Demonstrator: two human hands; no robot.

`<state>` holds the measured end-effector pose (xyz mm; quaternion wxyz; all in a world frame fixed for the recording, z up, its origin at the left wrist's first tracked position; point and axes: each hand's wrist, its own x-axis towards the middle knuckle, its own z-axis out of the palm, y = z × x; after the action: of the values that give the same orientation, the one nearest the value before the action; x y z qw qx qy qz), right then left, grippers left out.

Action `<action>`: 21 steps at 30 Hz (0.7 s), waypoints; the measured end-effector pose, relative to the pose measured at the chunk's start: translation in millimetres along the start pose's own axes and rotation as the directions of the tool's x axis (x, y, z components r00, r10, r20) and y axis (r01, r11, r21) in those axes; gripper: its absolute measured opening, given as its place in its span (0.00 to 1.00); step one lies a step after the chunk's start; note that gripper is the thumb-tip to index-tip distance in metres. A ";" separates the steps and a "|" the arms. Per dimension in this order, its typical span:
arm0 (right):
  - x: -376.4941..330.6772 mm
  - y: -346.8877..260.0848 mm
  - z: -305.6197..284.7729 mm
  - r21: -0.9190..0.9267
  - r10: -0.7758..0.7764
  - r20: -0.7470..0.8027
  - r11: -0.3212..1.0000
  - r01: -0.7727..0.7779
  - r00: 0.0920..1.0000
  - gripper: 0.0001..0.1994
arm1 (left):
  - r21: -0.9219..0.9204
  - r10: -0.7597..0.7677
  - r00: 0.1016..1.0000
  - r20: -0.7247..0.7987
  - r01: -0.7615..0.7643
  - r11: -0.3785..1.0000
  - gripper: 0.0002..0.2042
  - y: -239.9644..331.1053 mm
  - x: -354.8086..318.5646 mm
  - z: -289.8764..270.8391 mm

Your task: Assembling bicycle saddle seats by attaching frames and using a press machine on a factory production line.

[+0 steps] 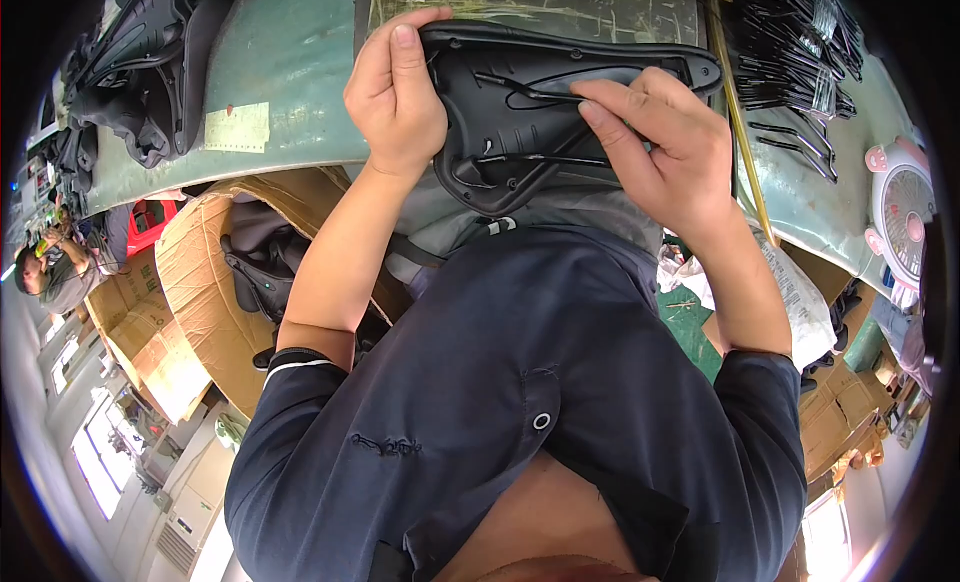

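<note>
A black bicycle saddle [515, 132] lies upside down in front of me, its wide rear to the left and its narrow nose to the right. My left hand [398, 102] is closed round the wide rear edge, thumb on top. Between thumb and fingers of my right hand [660, 142] is a black bent-rod saddle rail [545, 162], pinched over the saddle's underside. One rod end lies near the upper rear part; the lower rod reaches the rear corner by a socket. Whether either end is seated I cannot tell. My right palm hides the rail's nose-side part.
Bundled black saddle rails [800, 52] lie at the far right, with a few loose ones [800, 142] nearer. Beyond them stands a white and pink fan [905, 212]. More saddles [150, 72] are piled at far left. An open cardboard box [215, 282] holds black parts below the green table [300, 92].
</note>
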<state>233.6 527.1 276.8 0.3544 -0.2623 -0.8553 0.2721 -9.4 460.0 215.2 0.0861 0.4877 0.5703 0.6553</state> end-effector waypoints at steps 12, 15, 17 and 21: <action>8.6 -6.2 4.2 -0.024 -0.055 -0.016 0.998 0.055 0.998 0.09 | -0.046 0.003 1.000 -0.009 -0.003 0.999 0.14 -2.4 0.6 -0.8; 23.3 -8.1 7.6 -0.124 -0.151 0.005 0.981 0.150 0.989 0.08 | -0.081 -0.044 0.999 0.026 0.046 0.996 0.14 -1.1 0.2 -4.1; 28.2 -3.5 11.9 -0.087 -0.163 -0.006 0.983 0.162 0.987 0.07 | -0.028 -0.042 0.995 0.092 0.044 0.999 0.17 0.0 0.8 -7.3; 23.7 -2.1 10.1 -0.051 -0.090 0.007 0.995 0.091 0.996 0.07 | -0.001 -0.013 0.994 0.109 0.013 1.000 0.17 -0.3 0.4 -5.5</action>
<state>210.9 538.0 283.1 0.3574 -0.2317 -0.8739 0.2344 -13.8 456.8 215.8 0.1220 0.5189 0.5673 0.6277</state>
